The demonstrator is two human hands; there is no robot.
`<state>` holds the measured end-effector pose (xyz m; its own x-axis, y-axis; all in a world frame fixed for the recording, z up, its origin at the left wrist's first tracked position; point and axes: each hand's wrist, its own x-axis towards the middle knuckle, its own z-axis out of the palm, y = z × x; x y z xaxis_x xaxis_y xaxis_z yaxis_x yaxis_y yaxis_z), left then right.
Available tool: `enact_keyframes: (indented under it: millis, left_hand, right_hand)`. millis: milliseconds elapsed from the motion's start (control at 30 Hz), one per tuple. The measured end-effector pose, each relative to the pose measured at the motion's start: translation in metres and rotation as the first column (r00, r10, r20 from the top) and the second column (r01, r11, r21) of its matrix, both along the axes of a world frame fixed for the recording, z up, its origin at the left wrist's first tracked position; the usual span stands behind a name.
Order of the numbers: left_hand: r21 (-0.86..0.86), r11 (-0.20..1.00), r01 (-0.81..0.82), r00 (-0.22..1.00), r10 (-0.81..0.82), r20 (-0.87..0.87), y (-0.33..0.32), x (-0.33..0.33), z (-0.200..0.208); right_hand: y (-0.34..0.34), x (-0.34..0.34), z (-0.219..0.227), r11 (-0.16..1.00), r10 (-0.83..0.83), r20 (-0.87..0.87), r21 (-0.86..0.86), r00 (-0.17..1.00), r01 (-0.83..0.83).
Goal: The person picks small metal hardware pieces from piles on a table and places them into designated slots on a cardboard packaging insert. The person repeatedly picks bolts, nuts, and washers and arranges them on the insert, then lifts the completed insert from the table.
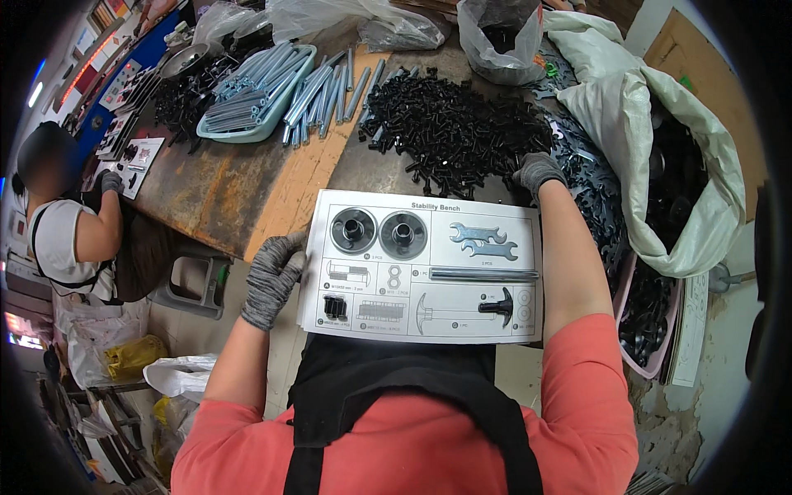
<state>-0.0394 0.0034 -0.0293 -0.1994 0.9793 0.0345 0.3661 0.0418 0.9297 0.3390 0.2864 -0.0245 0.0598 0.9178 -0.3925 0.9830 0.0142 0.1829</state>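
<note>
My left hand (273, 279), in a grey knit glove, grips the left edge of a white printed parts card (388, 276) held level before me. On this card lie two black round discs (378, 233), two flat silver wrenches (483, 242), a metal tube (483, 275), a black T-shaped handle (497, 306) and several short black pieces (335, 308). Beyond its far right corner, my gloved right hand (540, 172) rests at the right edge of a large heap of black bolts (454, 124). Its fingers are curled; what they hold, if anything, is hidden.
A pale blue basket (247, 130) of metal tubes stands far left, with loose tubes (330, 95) beside it. Flat wrenches (590, 177) pile up on the right, near a white sack (660, 181) and a pink bin (643, 330). A co-worker (78, 219) sits at left by a grey stool (194, 285).
</note>
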Motion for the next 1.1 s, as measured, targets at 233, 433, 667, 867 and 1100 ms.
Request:
enact_keyframes:
  millis: [233,433,667,867,1100]
  left_hand:
    - [0.086,0.996,0.011,0.990,0.001,-0.138,0.003,0.006,0.006]
    - [0.133,0.989,0.066,0.987,-0.045,-0.154,0.013,0.007,0.010]
    - [0.191,0.906,0.379,0.870,-0.278,-0.407,0.070,0.048,0.072]
    - [0.203,0.790,0.578,0.760,-0.431,-0.486,0.130,0.102,0.067]
    - [0.078,0.778,0.624,0.717,-0.530,-0.453,0.172,0.150,0.046]
  right_hand:
    - [-0.010,0.000,-0.005,0.981,-0.127,-0.144,0.126,0.981,0.146]
    - [-0.014,-0.005,0.000,1.000,0.006,-0.126,0.029,0.992,-0.002]
    - [-0.044,-0.015,0.013,0.964,0.247,-0.050,0.116,0.968,-0.240]
    - [-0.048,-0.002,0.002,0.974,0.203,-0.137,0.132,0.970,-0.185]
    - [-0.047,0.008,0.001,0.949,0.272,-0.103,0.194,0.957,-0.249]
